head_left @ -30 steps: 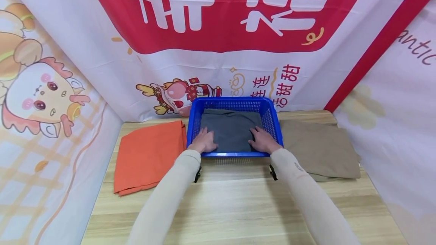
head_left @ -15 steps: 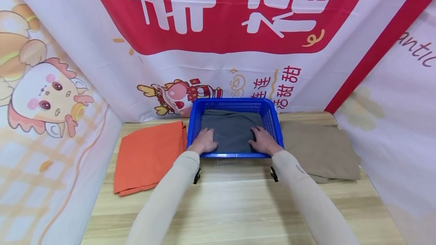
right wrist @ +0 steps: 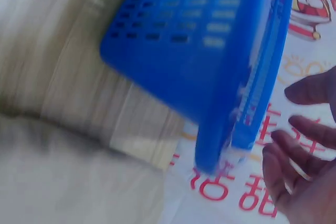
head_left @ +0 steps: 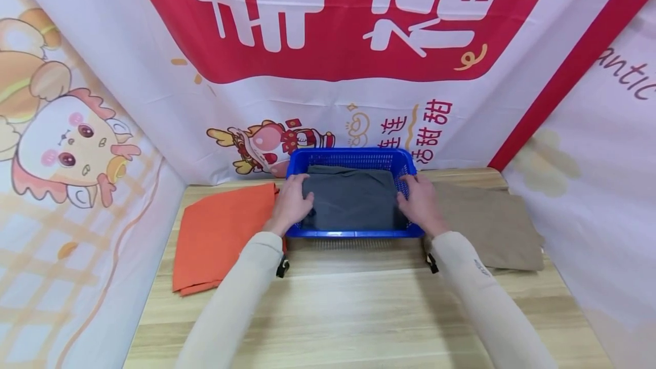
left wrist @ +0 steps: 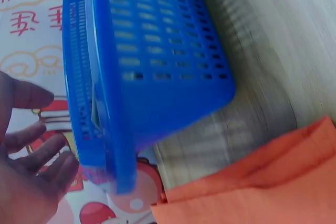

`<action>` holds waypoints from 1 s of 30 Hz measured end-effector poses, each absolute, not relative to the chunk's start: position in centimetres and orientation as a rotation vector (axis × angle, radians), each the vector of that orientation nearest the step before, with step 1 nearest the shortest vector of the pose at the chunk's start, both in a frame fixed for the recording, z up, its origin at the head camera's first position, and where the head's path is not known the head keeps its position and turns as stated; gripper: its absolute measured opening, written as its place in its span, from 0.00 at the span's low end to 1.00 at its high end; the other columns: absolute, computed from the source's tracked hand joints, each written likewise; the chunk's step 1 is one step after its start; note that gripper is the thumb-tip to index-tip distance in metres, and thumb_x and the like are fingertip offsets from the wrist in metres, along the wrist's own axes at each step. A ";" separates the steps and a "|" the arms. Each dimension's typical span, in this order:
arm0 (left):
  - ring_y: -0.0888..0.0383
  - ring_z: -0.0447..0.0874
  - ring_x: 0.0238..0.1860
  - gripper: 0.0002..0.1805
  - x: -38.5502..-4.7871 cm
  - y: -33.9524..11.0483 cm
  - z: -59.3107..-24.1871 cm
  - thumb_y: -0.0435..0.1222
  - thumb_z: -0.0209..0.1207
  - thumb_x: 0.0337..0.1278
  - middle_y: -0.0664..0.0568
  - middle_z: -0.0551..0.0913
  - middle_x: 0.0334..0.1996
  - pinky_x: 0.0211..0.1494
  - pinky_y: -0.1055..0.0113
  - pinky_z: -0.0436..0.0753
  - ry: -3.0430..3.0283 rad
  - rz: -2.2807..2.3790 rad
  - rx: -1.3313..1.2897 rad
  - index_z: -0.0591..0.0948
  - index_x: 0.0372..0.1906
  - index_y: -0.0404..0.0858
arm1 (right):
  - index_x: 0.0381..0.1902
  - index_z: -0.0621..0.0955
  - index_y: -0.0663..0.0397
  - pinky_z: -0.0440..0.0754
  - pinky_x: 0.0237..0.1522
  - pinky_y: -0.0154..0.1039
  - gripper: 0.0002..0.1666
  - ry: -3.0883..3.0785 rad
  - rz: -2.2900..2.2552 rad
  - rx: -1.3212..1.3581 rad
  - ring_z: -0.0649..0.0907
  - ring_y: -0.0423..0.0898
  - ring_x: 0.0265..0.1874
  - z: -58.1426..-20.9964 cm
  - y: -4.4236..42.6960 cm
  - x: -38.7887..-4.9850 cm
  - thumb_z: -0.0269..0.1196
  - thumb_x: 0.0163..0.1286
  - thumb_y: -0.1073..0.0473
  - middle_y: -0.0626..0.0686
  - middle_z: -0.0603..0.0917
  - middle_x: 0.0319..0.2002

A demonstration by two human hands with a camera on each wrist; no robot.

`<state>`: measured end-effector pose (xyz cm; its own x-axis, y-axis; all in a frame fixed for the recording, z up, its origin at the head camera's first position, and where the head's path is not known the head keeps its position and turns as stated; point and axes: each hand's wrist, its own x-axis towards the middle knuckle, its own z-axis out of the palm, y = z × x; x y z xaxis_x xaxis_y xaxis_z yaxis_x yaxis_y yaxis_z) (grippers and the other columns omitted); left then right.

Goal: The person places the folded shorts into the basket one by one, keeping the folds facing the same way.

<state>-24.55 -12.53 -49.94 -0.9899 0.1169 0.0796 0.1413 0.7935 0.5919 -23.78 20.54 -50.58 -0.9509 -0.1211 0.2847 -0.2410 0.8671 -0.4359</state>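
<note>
A blue plastic basket (head_left: 353, 234) stands on the table against the back curtain. Inside it lies a folded dark grey cloth (head_left: 353, 198), flat and filling most of the bottom. My left hand (head_left: 293, 201) is over the basket's left rim and my right hand (head_left: 421, 201) over its right rim. Both wrist views show loosely spread fingers with nothing between them; the left hand (left wrist: 37, 166) and right hand (right wrist: 302, 166) appear just off the blue rim. Whether any fingertip touches the basket I cannot tell.
Left of the basket lies a folded orange cloth (head_left: 225, 232), its edge close to the basket. A folded brown cloth (head_left: 484, 226) lies at the right. The wooden table (head_left: 353, 312) extends in front, and printed curtains (head_left: 246, 95) enclose the back and sides.
Both hands have come off the grey cloth and moved apart, left hand leftward and right hand rightward, up to the basket's side rims. The grey cloth stays in the basket.
</note>
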 end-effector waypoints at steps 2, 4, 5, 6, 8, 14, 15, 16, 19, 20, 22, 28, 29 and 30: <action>0.42 0.71 0.62 0.27 -24.6 -13.1 -50.0 0.37 0.60 0.67 0.39 0.74 0.62 0.69 0.48 0.70 -2.901 -0.955 -0.151 0.73 0.68 0.34 | 0.55 0.79 0.73 0.74 0.53 0.64 0.23 -2.777 0.700 0.192 0.78 0.70 0.48 -50.7 21.4 -23.7 0.65 0.65 0.63 0.73 0.79 0.47; 0.40 0.71 0.62 0.27 -24.7 -13.8 -50.1 0.37 0.60 0.66 0.36 0.74 0.61 0.69 0.47 0.69 -2.883 -0.931 -0.072 0.73 0.68 0.32 | 0.57 0.76 0.75 0.74 0.55 0.65 0.27 -2.815 0.701 0.095 0.77 0.70 0.49 -50.7 22.1 -23.6 0.64 0.66 0.62 0.75 0.78 0.49; 0.38 0.71 0.62 0.27 -24.7 -14.1 -50.2 0.37 0.59 0.66 0.35 0.74 0.61 0.69 0.47 0.69 -2.883 -0.923 -0.032 0.73 0.67 0.30 | 0.59 0.75 0.76 0.73 0.56 0.64 0.28 -2.850 0.705 0.049 0.76 0.70 0.51 -50.7 22.4 -23.6 0.64 0.67 0.60 0.75 0.77 0.51; 0.38 0.70 0.62 0.28 -24.8 -14.4 -50.3 0.37 0.59 0.66 0.34 0.74 0.60 0.69 0.47 0.68 -2.893 -0.920 0.008 0.72 0.67 0.29 | 0.60 0.74 0.77 0.73 0.57 0.64 0.30 -2.889 0.717 0.007 0.75 0.71 0.52 -50.8 22.7 -23.5 0.63 0.68 0.59 0.76 0.76 0.52; 0.37 0.71 0.60 0.25 -24.9 -14.9 -50.6 0.39 0.59 0.66 0.33 0.75 0.58 0.67 0.46 0.70 -2.929 -0.936 0.085 0.74 0.62 0.27 | 0.63 0.72 0.78 0.73 0.58 0.64 0.33 -2.960 0.737 -0.048 0.76 0.71 0.54 -50.8 23.2 -23.4 0.63 0.70 0.57 0.76 0.75 0.54; 0.43 0.83 0.43 0.19 -25.1 -16.0 -51.3 0.41 0.58 0.70 0.37 0.84 0.42 0.50 0.50 0.82 -3.030 -1.123 0.243 0.81 0.52 0.28 | 0.48 0.80 0.71 0.84 0.38 0.53 0.21 -3.044 0.909 -0.102 0.85 0.60 0.35 -51.2 24.1 -23.5 0.63 0.70 0.56 0.67 0.84 0.39; 0.44 0.85 0.40 0.18 -25.1 -16.0 -51.4 0.41 0.57 0.71 0.38 0.85 0.40 0.47 0.50 0.83 -3.030 -1.162 0.253 0.81 0.52 0.29 | 0.44 0.80 0.70 0.83 0.34 0.50 0.18 -3.046 0.935 -0.115 0.84 0.57 0.31 -51.3 24.1 -23.5 0.63 0.70 0.56 0.65 0.84 0.35; 0.45 0.85 0.37 0.17 -25.1 -16.0 -51.4 0.41 0.57 0.71 0.39 0.85 0.37 0.43 0.52 0.84 -3.034 -1.197 0.264 0.82 0.50 0.30 | 0.41 0.80 0.69 0.83 0.31 0.48 0.17 -3.047 0.956 -0.126 0.83 0.55 0.29 -51.3 24.2 -23.5 0.63 0.70 0.56 0.63 0.84 0.33; 0.48 0.84 0.34 0.16 -25.0 -16.1 -51.3 0.40 0.57 0.72 0.41 0.85 0.35 0.40 0.55 0.84 -3.024 -1.238 0.269 0.83 0.49 0.31 | 0.39 0.80 0.68 0.82 0.28 0.45 0.15 -3.045 1.024 -0.155 0.83 0.52 0.27 -51.4 24.2 -23.4 0.63 0.71 0.57 0.61 0.83 0.32; 0.49 0.84 0.33 0.16 -24.9 -16.1 -51.3 0.40 0.57 0.71 0.42 0.85 0.34 0.39 0.56 0.84 -3.021 -1.244 0.269 0.83 0.49 0.30 | 0.39 0.80 0.69 0.83 0.29 0.45 0.15 -3.044 1.039 -0.159 0.83 0.52 0.27 -51.4 24.3 -23.4 0.63 0.71 0.57 0.62 0.83 0.32; 0.50 0.84 0.31 0.14 -24.8 -16.0 -51.3 0.40 0.58 0.70 0.43 0.85 0.32 0.36 0.59 0.84 -3.015 -1.243 0.266 0.83 0.47 0.31 | 0.41 0.80 0.70 0.85 0.31 0.46 0.16 -3.041 1.071 -0.161 0.84 0.53 0.28 -51.4 24.3 -23.2 0.63 0.71 0.58 0.64 0.84 0.34; 0.54 0.77 0.21 0.11 -24.1 -16.2 -51.3 0.37 0.60 0.67 0.48 0.77 0.20 0.23 0.65 0.73 -3.006 -1.267 0.252 0.82 0.35 0.31 | 0.45 0.80 0.71 0.86 0.37 0.51 0.17 -3.030 1.102 -0.137 0.86 0.57 0.33 -51.4 24.6 -22.4 0.63 0.70 0.59 0.66 0.85 0.38; 0.54 0.76 0.20 0.11 -23.9 -16.2 -51.3 0.37 0.60 0.67 0.49 0.75 0.18 0.21 0.65 0.70 -3.008 -1.280 0.251 0.82 0.34 0.31 | 0.44 0.81 0.71 0.86 0.38 0.52 0.17 -3.027 1.091 -0.126 0.86 0.57 0.34 -51.4 24.6 -22.2 0.63 0.70 0.59 0.66 0.85 0.38; 0.55 0.75 0.19 0.11 -23.8 -16.2 -51.3 0.37 0.61 0.67 0.50 0.73 0.17 0.20 0.66 0.69 -3.007 -1.295 0.258 0.82 0.33 0.32 | 0.44 0.81 0.71 0.85 0.39 0.53 0.17 -3.025 1.083 -0.111 0.86 0.58 0.34 -51.4 24.6 -22.1 0.64 0.69 0.59 0.66 0.85 0.38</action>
